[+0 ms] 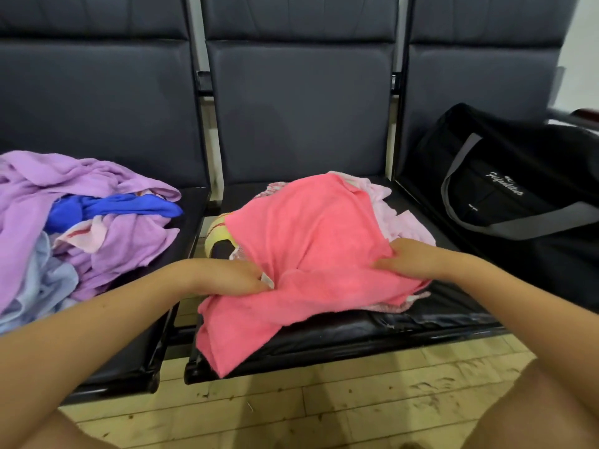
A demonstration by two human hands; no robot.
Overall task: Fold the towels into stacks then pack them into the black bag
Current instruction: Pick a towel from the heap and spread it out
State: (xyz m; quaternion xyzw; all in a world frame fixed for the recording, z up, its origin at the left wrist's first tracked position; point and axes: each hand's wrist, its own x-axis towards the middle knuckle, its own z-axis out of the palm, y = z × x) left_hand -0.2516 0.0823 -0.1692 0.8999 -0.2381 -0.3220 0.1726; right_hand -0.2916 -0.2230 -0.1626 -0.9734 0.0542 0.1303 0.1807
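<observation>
The coral-pink towel (308, 254) is being held on the middle seat (372, 328) by both hands. The left grip (238, 276) is clenched on a bunched fold at the towel's left edge, w/ a bit of white cloth showing at the fingertips. The right grip (410, 259) is grasping the towel's right side, fingers curled into the fabric. Btwn the two grips the towel is being kept spread but wrinkled; below the left grip its lower corner is hanging over the seat's front edge.

Under the pink towel & just beyond the right grip, pale pink towels (393, 215) are lying crumpled. A yellow cloth (218, 230) is peeking out just above the left grip.

Well left of the left grip, on the next seat, an unfolded heap is lying: a lilac towel (64, 183), a blue cloth (129, 205) tucked in it, & a light blue towel (42, 280) at its near side.

Right of the right grip, apart from it, the black bag (525, 176) w/ grey straps is sitting on the third seat, leaning on the backrest. Whether it is unzipped cannot be told.

A tiled floor (308, 400) is being seen below the seats.
</observation>
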